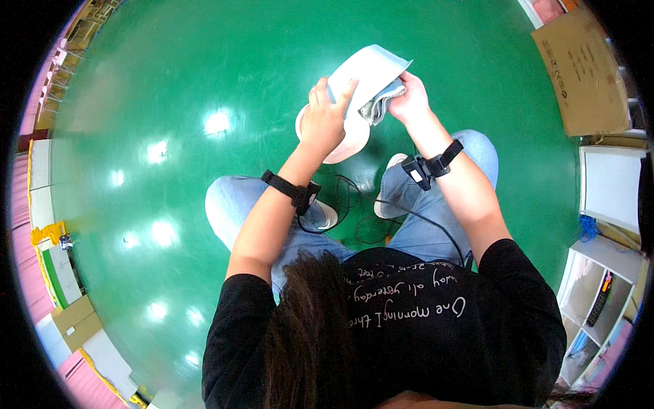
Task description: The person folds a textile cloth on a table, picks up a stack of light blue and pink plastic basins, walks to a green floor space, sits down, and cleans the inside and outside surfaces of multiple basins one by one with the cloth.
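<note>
A white basin [371, 73] is tilted on its side in front of me, above the green floor. My left hand [324, 116] grips the near left side of the basin, its thumb and fingers spread along the wall. In my right hand [410, 102] is a folded grey-blue cloth [383, 102], bunched against the basin near its right rim. The basin and cloth partly hide my right fingers. Below the basin is a pale, round-edged thing [351, 142]; whether it is a separate dish or stool top I cannot tell.
Black cables [422, 218] run between my legs, near my shoes. A large cardboard box [582, 75] stands at the far right, above a white shelf unit [593, 293]. Flat boards and cartons [75, 320] line the left edge of the green floor [170, 88].
</note>
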{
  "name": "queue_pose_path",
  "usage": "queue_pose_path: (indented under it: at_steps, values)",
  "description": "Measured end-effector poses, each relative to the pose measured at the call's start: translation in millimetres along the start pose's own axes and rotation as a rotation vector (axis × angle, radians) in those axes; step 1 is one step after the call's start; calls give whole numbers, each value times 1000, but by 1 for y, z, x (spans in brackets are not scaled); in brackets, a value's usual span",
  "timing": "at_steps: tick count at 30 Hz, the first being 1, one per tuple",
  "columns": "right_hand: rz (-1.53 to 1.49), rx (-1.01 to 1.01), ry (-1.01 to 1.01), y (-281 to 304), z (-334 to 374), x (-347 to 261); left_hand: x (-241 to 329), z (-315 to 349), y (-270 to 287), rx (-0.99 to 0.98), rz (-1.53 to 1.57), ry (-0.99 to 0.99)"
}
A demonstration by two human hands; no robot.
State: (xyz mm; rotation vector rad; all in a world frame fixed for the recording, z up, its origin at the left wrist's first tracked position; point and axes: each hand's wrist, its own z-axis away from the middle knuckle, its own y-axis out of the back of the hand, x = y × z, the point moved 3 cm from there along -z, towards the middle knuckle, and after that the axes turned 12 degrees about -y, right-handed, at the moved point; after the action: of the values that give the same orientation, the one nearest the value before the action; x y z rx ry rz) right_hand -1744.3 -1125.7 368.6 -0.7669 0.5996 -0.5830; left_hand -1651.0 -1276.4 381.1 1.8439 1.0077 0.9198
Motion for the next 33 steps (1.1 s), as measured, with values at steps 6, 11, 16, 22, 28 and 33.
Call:
queue_pose_path:
  at_steps: [6, 11, 16, 22, 28, 33]
  values:
    - [-80, -198, -161, 12, 2, 25, 0, 11, -11, -64, -36, 38]
    - [151, -143, -257, 9, 10, 42, -4, 17, -13, -84, -14, 87]
    - [406, -224, -267, 5, 16, 58, -6, 18, -14, -70, 50, 117]
    - [824, -152, -105, 14, 9, 60, -8, 15, -15, -247, 131, 85]
    - [423, -36, -82, 9, 3, 15, -10, -3, 12, -47, 329, -60]
    - [166, -119, 35, -3, 5, -10, -21, -3, 14, 103, 317, -20]
